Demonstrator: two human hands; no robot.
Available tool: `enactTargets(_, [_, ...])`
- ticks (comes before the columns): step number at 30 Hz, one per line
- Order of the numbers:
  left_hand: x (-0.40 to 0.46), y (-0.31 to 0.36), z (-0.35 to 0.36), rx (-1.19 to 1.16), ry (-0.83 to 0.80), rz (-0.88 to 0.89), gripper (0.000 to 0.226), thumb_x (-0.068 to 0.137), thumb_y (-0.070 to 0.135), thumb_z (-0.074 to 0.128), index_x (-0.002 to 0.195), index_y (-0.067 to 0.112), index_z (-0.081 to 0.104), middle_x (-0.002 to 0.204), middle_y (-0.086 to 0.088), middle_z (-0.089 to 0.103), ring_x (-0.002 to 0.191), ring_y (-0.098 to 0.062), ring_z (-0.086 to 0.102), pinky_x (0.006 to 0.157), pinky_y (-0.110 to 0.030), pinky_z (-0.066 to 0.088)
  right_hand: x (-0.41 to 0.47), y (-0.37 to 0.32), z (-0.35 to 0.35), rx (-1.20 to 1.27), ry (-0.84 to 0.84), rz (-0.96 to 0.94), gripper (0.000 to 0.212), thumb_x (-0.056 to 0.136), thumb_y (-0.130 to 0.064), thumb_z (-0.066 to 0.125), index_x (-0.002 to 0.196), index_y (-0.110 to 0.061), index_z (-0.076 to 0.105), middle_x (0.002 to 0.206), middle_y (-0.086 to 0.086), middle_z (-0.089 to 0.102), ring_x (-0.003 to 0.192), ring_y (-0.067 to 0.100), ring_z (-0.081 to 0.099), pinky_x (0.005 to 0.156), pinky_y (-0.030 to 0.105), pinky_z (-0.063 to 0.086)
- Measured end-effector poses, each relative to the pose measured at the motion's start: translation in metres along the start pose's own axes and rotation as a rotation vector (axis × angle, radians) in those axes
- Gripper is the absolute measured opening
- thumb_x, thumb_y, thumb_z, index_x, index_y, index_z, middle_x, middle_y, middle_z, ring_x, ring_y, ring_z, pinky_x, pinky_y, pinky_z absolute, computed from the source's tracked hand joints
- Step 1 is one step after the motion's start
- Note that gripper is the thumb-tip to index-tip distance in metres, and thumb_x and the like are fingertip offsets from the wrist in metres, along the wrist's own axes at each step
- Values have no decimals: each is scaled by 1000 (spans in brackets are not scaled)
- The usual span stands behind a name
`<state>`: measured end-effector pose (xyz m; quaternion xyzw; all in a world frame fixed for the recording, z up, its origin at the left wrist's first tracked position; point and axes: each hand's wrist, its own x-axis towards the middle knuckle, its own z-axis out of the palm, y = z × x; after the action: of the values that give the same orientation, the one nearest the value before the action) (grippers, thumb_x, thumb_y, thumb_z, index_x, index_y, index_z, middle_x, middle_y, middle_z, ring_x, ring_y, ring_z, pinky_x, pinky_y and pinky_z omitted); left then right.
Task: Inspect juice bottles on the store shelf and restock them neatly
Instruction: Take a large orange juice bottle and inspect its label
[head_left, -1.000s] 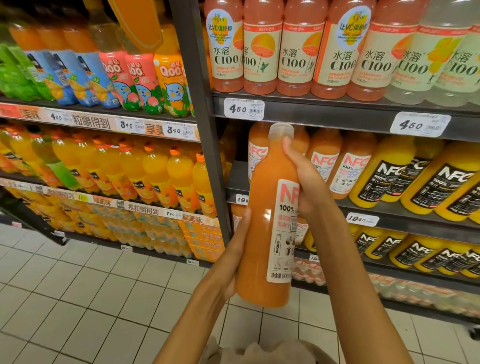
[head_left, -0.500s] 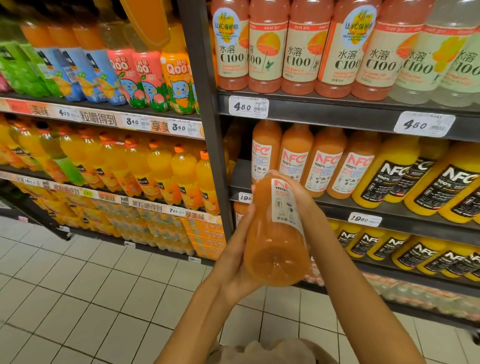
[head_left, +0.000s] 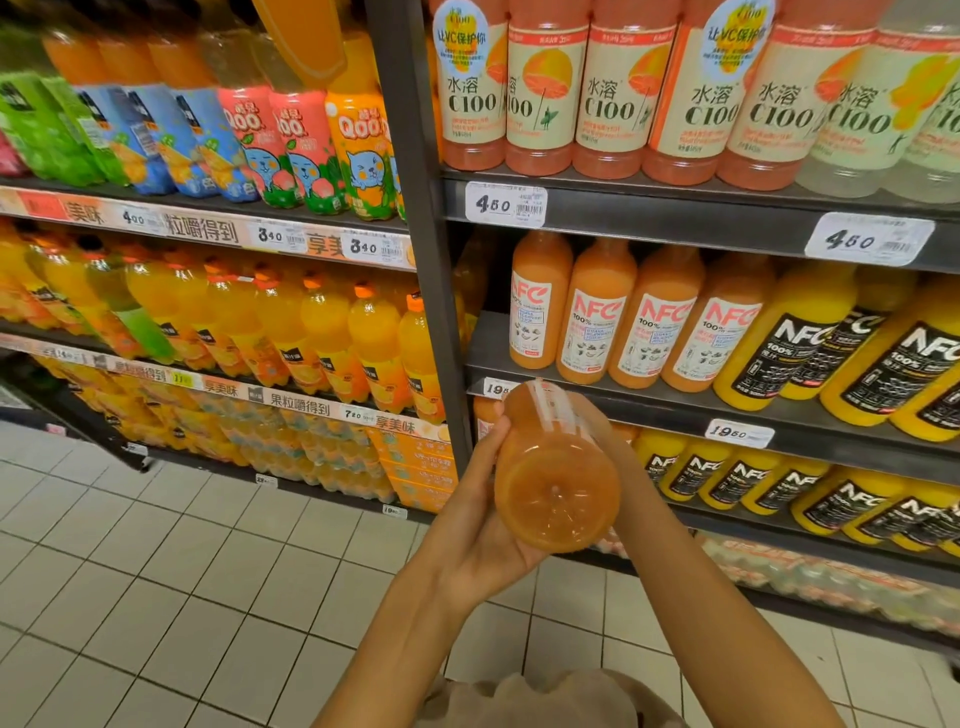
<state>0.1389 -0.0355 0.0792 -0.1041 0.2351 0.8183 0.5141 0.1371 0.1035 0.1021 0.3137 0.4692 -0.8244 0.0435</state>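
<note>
Bottle (head_left: 557, 483) now tipped base-first toward camera

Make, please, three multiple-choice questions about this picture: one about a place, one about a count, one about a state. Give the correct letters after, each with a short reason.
1. Where do the white-label NFC bottles stand?
A. on the floor
B. on the shelf just above the held bottle
C. on the top shelf

2. How many white-label NFC bottles show in that front row?
A. two
B. four
C. seven

3. How is the held bottle turned?
A. upright, cap up
B. tilted over, base toward the camera
C. lying on the floor

Answers:
1. B: they stand right of the dark upright, beside the black-label ones.
2. B: four white labels side by side.
3. B: its round base faces us, the left hand under it, the right hand mostly hidden behind it.
</note>
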Motion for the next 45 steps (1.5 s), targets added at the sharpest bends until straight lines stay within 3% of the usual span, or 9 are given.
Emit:
enactTargets(3, [-1,3,4,33,-22,-6,98,50,37,90,136,12,47,142,-19,45,128,-33,45,94,-43,46,16,-9,1,40,-27,55,33,100,-19,40,69,-9,46,34,0,49,26,5,48,31,15,42])
enactTargets(9, [0,12,5,79,-53,-78,99,53,38,88,139,15,45,144,-18,42,133,-33,39,101,-44,40,53,-19,2,67,-94,51,17,97,-26,52,98,-9,56,49,3,60,41,12,63,37,22,50])
enactTargets(15, [2,18,-15,340,-21,-41,65,69,52,74,123,18,63,124,-17,62,114,-34,59,102,-53,41,65,-37,-7,100,-186,-61,31,90,-39,59,103,-12,56,67,6,72,60,20,71,51,32,56])
enactTargets(20, [10,9,-26,458,87,117,56,81,56,47,126,24,55,121,-13,65,111,-30,63,95,-52,48,61,-48,-8,26,-228,-137,38,89,-46,59,109,-14,55,85,7,75,75,22,73,59,34,58])
enactTargets(29, [13,2,-26,671,91,318,38,76,54,44,103,38,66,107,0,72,99,-20,69,71,-31,58,38,-61,2,-309,-61,-434,25,86,-58,54,93,-34,55,85,-5,75,78,14,72,69,33,57])
enactTargets(32, [14,4,-24,738,80,373,39,77,64,49,105,41,64,108,4,72,101,-18,68,75,-31,58,23,-60,5,-300,-232,-496,25,89,-53,52,95,-31,62,90,-2,75,85,16,72,65,27,58])
enactTargets(36, [22,8,-22,926,62,451,84,46,87,59,114,38,52,101,20,71,95,-4,68,69,-20,55,3,-62,12,-216,-269,-660,30,93,-43,49,108,-20,63,96,-1,74,86,17,72,65,24,55])
enactTargets(42, [46,19,-14,895,165,490,60,67,80,21,94,51,67,95,18,72,92,-2,68,70,-19,55,-22,-64,16,-350,-288,-916,18,94,-36,53,107,-27,62,104,-7,71,98,15,68,77,30,56])
enactTargets(45, [60,21,-5,787,214,586,55,84,66,18,96,47,69,101,10,73,92,-6,69,67,-19,56,-32,-62,15,-431,-397,-958,41,81,-48,61,113,-22,60,108,-5,68,106,20,64,90,42,53])
